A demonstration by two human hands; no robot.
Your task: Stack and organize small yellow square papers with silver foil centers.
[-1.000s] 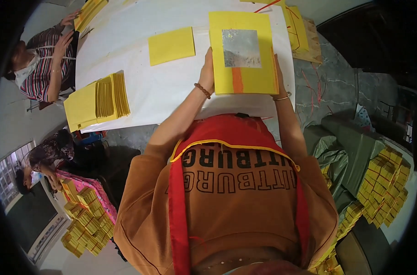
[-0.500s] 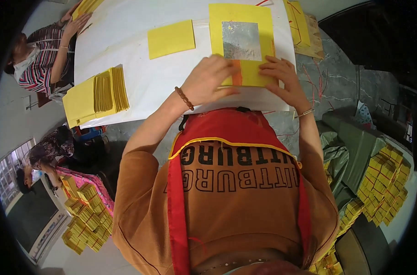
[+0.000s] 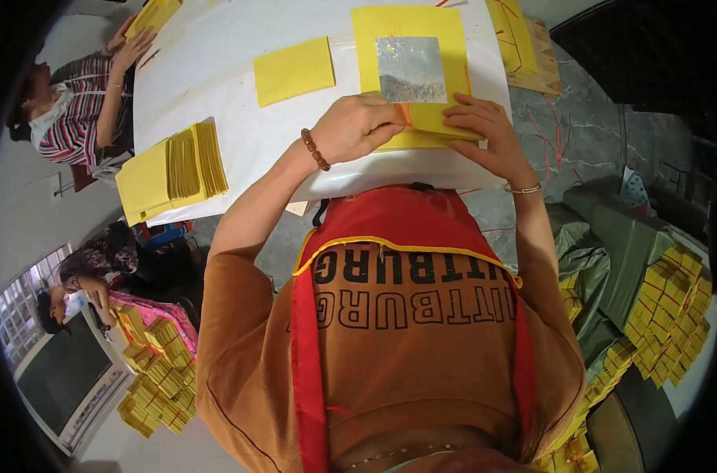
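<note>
Step in hand: from my end of the feed, I'd call it working the near edge of the top yellow sheet [image 3: 425,117], which looks a bit raised, maybe the start of a fold
Sheet spot: near side of the white-covered tabletop [image 3: 284,150], between both hands, with more yellow paper peeking out below its edge
Left hand [image 3: 360,126]: fingers curled and pressed together, seemingly pinching the near-left edge by the orange strip [image 3: 406,113]; tips partly hidden
Right hand [image 3: 488,138]: fingers slightly spread on the sheet's near-right part, thumb low by the edge; can't tell if it's a real pinch
Next move: imo calls for both hands lifting evenly so the edge stays straight and the foil square [image 3: 411,71] doesn't crease
Foil: silvery, shiny, kinda mottled, roughly square
Paper: matte yellow, rectangular, probably thin and easy to bend
Folded packet [image 3: 294,72]: flat yellow rectangle, well left of the sheet
Fanned stack [image 3: 197,162]: crisp layered yellow edges, near the table's left corner
Tied bundles [image 3: 667,315]: chunky yellow blocks, red ties, off right
</note>
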